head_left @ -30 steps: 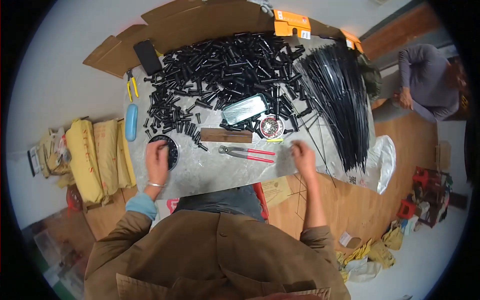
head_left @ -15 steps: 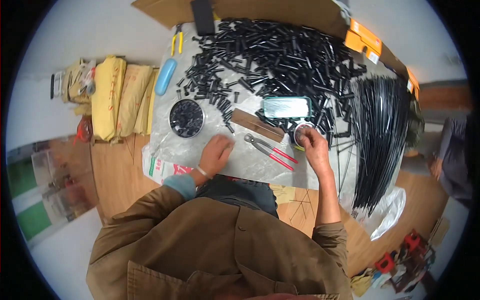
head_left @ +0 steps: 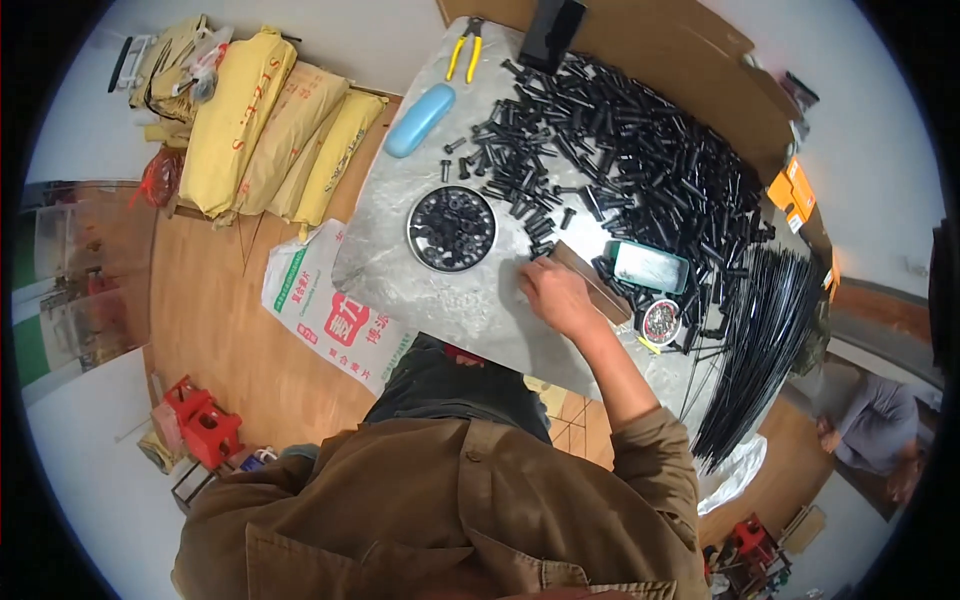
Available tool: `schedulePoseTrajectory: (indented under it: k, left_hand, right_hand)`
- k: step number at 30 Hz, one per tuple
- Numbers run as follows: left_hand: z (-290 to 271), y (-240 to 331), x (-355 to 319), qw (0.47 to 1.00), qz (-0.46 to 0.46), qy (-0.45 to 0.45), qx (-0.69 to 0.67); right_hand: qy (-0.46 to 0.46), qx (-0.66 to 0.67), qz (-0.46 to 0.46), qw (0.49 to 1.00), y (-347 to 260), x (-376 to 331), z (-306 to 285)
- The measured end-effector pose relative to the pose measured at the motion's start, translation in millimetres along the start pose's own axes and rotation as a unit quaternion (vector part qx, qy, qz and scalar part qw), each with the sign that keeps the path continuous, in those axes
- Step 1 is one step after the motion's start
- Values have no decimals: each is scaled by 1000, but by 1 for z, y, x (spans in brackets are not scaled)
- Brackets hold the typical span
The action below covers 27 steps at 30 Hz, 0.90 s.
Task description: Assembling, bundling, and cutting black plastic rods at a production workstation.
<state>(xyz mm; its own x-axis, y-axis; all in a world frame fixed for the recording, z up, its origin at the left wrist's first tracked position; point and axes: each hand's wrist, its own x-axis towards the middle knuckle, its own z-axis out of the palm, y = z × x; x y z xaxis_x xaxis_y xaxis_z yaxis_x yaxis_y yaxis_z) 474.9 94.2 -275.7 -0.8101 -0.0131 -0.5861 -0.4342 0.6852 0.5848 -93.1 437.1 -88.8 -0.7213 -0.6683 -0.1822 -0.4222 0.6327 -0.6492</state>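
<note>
My right hand [head_left: 558,297] rests low over the table by the near end of a wooden block [head_left: 592,284]. Its fingers are curled together at the tail of a line of black bolt-like pieces [head_left: 530,205]; anything pinched in them is hidden. To its left is a round tin [head_left: 451,230] of small dark ring-shaped pieces. Beyond the block lie a green-rimmed tray [head_left: 650,266] of thin pale pins and a small round dish [head_left: 661,322] of tiny bits. My left hand is out of sight; only its brown sleeve [head_left: 270,480] shows.
A bundle of long black rods [head_left: 755,350] lies at the table's right. Yellow-handled pliers [head_left: 465,55], a blue case [head_left: 420,120] and a black box [head_left: 551,35] sit at the far left. Yellow sacks [head_left: 235,125] stand beyond the table. A person [head_left: 875,420] is at the right.
The view has turned, shifting the table rightward. My right hand went from the small dish to the block's near end. My left hand left the view, and the red-handled pliers no longer show.
</note>
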Motion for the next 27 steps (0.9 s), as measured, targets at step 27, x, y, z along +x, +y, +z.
schedulePoseTrajectory:
  k: [27]
  left_hand:
    - [-265, 415, 450, 963, 114, 213, -121]
  right_hand:
    - [217, -376, 84, 897, 103, 187, -82]
